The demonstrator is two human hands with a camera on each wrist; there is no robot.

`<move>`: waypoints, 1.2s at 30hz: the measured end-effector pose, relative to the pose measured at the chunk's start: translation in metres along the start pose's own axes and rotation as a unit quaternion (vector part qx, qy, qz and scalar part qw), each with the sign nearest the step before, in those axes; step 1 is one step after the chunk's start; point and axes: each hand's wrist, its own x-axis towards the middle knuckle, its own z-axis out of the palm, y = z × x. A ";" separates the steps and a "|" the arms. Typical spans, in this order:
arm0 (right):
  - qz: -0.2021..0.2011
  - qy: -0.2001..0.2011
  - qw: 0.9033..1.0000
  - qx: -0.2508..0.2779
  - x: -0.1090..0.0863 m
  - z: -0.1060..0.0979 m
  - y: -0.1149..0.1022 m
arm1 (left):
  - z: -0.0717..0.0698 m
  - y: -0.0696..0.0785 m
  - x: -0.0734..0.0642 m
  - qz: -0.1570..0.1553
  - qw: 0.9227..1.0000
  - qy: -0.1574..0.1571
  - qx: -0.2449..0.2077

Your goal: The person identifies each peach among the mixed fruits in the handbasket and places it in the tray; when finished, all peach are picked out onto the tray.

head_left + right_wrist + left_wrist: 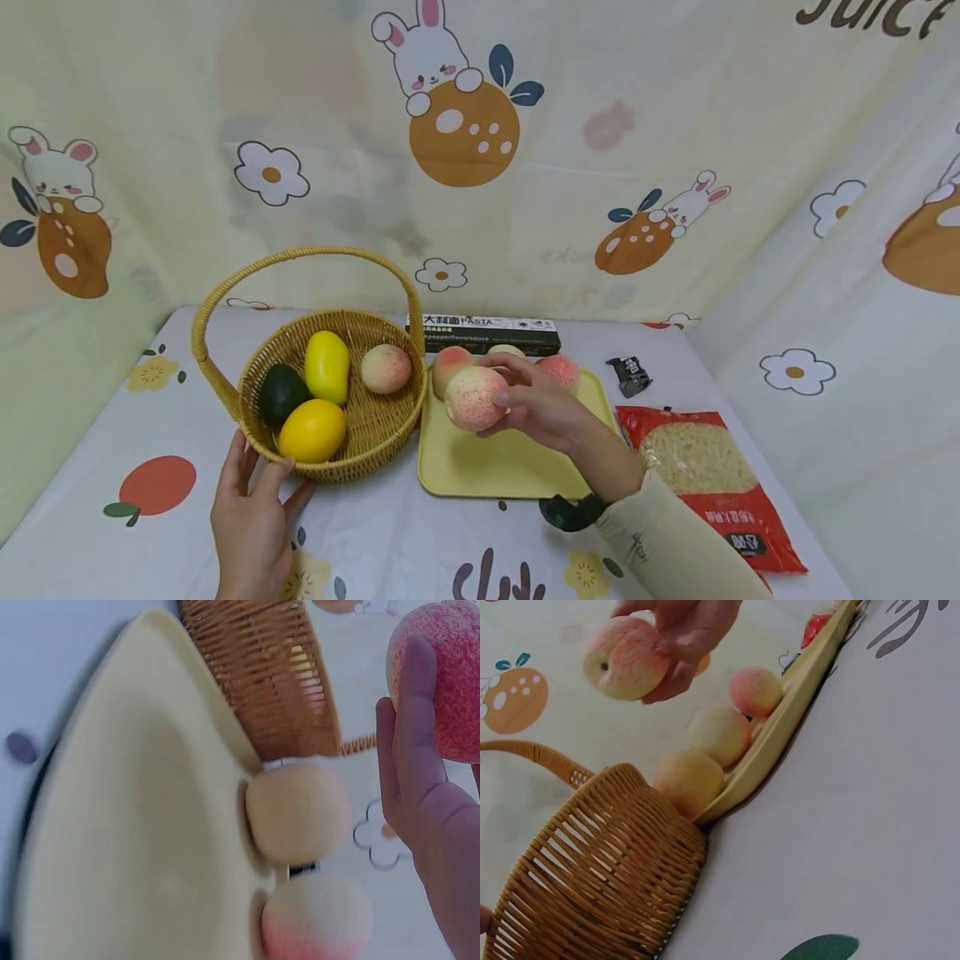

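Observation:
My right hand grips a pink-speckled peach and holds it in the air over the yellow tray. Behind it on the tray sit three more peaches, one of them a red-blushed peach on the right. My left hand holds the near left rim of a wicker basket, thumb at the rim. Inside the basket are a peach, a yellow mango, a yellow lemon-like fruit and a dark green avocado-like fruit. The left wrist view shows the held peach above the basket's level.
A black pasta box lies behind the tray. To the right are a small black packet and a red bag of pasta. The basket's tall arched handle stands upright. A printed curtain hangs behind the table.

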 end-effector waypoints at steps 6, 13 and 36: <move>-0.001 0.023 0.999 -0.044 -0.027 -0.029 0.007 | 0.001 0.000 0.000 -0.001 1.000 -0.001 -0.002; 0.020 0.058 0.993 -0.105 -0.043 -0.048 0.018 | 0.002 0.001 0.000 0.006 1.000 -0.004 -0.006; 0.036 0.059 0.940 -0.334 -0.002 -0.002 0.026 | 0.000 -0.001 0.000 0.004 1.000 -0.004 -0.007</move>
